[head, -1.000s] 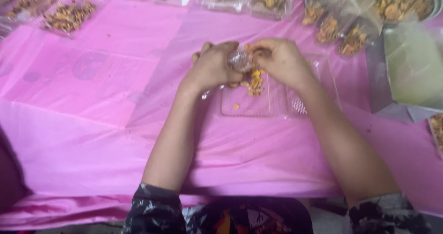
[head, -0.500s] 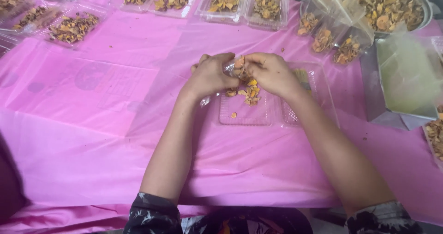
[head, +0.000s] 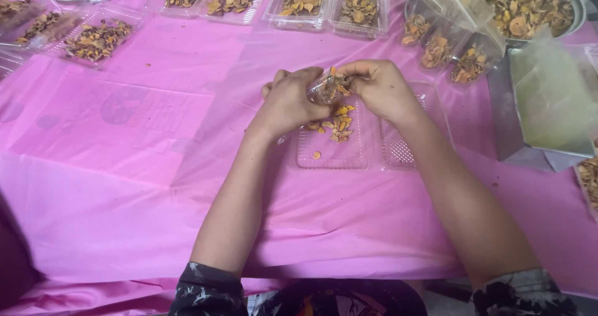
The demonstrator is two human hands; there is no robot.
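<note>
My left hand [head: 293,99] and my right hand [head: 381,88] meet over an open clear plastic clamshell box [head: 361,148] on the pink table cover. Between them they grip a small clear plastic cup [head: 324,89] tipped on its side. Orange-brown dried pieces [head: 336,124] lie in the left half of the box just under the cup. The right half of the box looks bare. My fingers hide most of the cup.
Several filled clear boxes [head: 299,1] line the far edge, and more sit at the far left [head: 96,38]. A big metal bowl [head: 536,4] of dried pieces stands far right with filled cups [head: 442,45] beside it. A pale green bag [head: 551,101] lies at right.
Both hands have stayed together over the box. More dried pieces lie in its left half than a second ago. The camera view has shifted slightly.
</note>
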